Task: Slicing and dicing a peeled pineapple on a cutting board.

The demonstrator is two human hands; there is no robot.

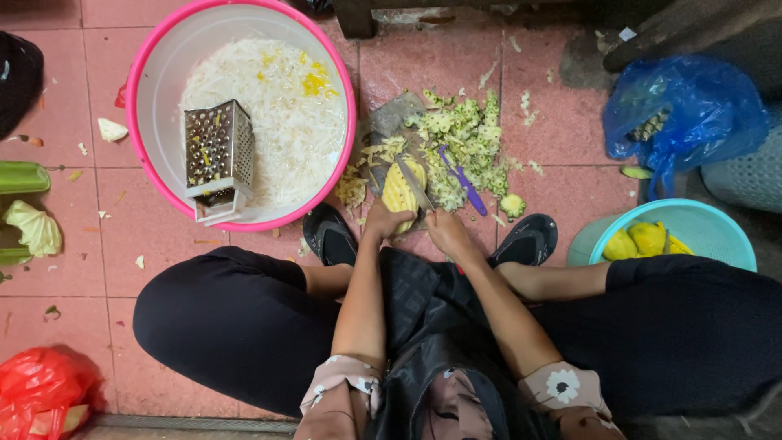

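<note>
1. At the far left we see a red plastic bag [41, 391] in the floor corner and green leaf scraps [32, 228] on the pink tiled floor [98, 269].
2. Next stands a pink-rimmed round plastic basin [155, 98] with white shreds and a metal box grater [218, 155] inside.
3. In the middle, our left hand [383, 222] is closed around the peeled yellow pineapple [401, 186], which rests on the floor between our black sandals.
4. Our right hand [444, 232] grips a steel knife [414, 183] lying across the fruit.
5. We judge the pineapple wet, slippery and firm; hold it by its sides.
6. At the right, a crumpled blue plastic bag [684, 114] has no label; a turquoise bowl [700, 224] holds yellow pieces.
</note>
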